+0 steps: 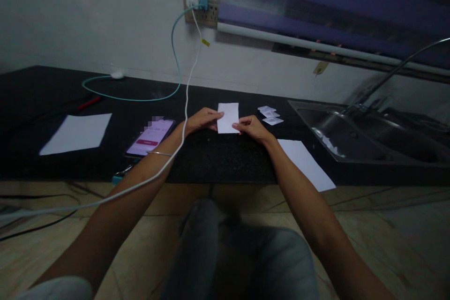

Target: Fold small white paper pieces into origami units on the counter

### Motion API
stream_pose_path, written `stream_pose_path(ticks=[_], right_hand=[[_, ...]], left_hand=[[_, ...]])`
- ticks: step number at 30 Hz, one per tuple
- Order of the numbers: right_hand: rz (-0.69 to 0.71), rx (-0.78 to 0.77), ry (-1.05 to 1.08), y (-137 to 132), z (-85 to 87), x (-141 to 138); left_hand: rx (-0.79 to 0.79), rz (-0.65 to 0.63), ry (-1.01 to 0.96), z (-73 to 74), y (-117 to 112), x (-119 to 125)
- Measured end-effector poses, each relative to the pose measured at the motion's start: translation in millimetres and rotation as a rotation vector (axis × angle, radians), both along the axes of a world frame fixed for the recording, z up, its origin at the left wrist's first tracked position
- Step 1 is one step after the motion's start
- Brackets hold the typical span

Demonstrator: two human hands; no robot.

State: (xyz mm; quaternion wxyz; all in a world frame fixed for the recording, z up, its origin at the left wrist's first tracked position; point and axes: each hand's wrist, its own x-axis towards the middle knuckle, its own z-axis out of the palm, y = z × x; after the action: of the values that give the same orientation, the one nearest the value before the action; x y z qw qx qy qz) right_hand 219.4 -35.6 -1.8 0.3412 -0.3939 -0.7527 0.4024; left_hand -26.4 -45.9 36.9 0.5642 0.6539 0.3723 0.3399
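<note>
A small white piece of paper (228,118) is held upright just above the dark counter, between my two hands. My left hand (206,119) pinches its left edge, thumb in front and fingers behind. At the lower right edge, my right hand (252,127) grips it the same way. Several small pale folded packets (270,115) lie to the right, beyond my right hand. One white sheet (305,161) rests partly behind my right forearm and reaches over the counter's front edge. Another white sheet (78,133) lies flat at the left.
A lit phone (150,138) lies beside my left forearm, over which a white cable (186,103) runs from the wall socket (201,8). A teal cable (140,100) loops across the counter (225,164). Far right is a metal sink (351,133) with a tap (379,82).
</note>
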Motion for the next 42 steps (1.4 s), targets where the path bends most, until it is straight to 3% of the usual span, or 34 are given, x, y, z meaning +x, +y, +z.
stream_pose_path(ticks=[19,23,27,30,33,38,42], right_hand=[[0.036,-0.027,-0.038,-2,2.2,0],[0.041,-0.021,-0.025,-2,2.1,1],[0.017,-0.024,-0.015,-3,2.3,4],[0.0,-0.041,-0.001,-3,1.6,4],[-0.027,-0.043,0.039,-3,0.6,3],[-0.026,-0.042,0.047,-4,1.6,2],[0.001,-0.042,0.033,-2,1.3,2]], left_hand=[[-0.063,0.059,-0.094,-19.1,16,1],[0.019,0.118,0.024,-18.0,16,6],[0.207,0.076,0.222,-13.6,11,12],[0.323,0.103,0.23,-11.5,9,14],[0.327,0.095,0.2,-10.4,9,15],[0.307,-0.054,0.265,-14.0,9,13],[0.319,-0.041,0.228,-17.0,10,10]])
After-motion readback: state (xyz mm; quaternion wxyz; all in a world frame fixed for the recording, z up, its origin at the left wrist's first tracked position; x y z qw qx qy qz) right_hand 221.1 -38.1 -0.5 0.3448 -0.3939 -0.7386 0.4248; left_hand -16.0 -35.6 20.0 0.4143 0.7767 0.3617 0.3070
